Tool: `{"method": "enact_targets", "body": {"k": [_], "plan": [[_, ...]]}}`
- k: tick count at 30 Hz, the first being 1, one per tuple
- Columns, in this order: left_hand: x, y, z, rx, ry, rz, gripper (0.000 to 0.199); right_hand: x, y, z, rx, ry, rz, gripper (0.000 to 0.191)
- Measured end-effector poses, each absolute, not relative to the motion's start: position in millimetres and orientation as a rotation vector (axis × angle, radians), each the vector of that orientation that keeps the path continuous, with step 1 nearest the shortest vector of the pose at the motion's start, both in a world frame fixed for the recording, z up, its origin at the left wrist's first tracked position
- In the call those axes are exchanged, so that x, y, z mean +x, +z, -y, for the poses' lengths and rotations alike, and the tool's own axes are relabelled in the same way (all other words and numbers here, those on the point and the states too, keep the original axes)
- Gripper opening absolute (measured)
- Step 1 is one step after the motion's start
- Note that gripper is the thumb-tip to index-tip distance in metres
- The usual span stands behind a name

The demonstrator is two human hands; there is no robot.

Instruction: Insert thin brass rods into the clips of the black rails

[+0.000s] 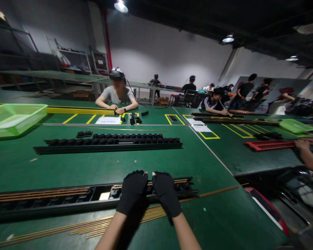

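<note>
My left hand (134, 190) and my right hand (166, 191), both in black gloves with bare fingertips, are side by side over a long black channel rail (52, 207). Their fingers curl over it, thumbs close together; what is pinched beneath them is hidden. Black block-like parts (177, 186) sit in a row inside the rail. Thin brass rods (183, 181) run along its top and emerge right of my right hand; more rods lie along its left part. Below my wrists, a bundle of loose brass rods (94, 227) rests on the green table (211, 222).
Farther in, a second black rail (109, 148) holds black parts. A green basket (18, 119) stands left, beside a yellow rail (80, 111). Opposite sits a person (117, 93) near loose black parts (135, 119). At right, another person's hand (304, 146) touches a red slotted rail (272, 145).
</note>
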State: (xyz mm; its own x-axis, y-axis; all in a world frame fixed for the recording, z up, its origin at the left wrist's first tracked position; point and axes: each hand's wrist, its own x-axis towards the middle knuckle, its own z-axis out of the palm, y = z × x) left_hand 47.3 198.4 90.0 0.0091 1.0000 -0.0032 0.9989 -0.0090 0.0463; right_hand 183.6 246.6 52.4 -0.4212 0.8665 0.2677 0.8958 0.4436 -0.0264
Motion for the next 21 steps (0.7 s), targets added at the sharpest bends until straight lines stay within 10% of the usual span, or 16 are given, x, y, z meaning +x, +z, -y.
{"method": "enact_targets", "body": {"k": [21], "plan": [[45.5, 70.3, -200.6, 2.211, 0.244, -2.238, 0.044, 182.9, 52.3, -248.7, -1.508, -0.117, 2.403, 0.034]]}}
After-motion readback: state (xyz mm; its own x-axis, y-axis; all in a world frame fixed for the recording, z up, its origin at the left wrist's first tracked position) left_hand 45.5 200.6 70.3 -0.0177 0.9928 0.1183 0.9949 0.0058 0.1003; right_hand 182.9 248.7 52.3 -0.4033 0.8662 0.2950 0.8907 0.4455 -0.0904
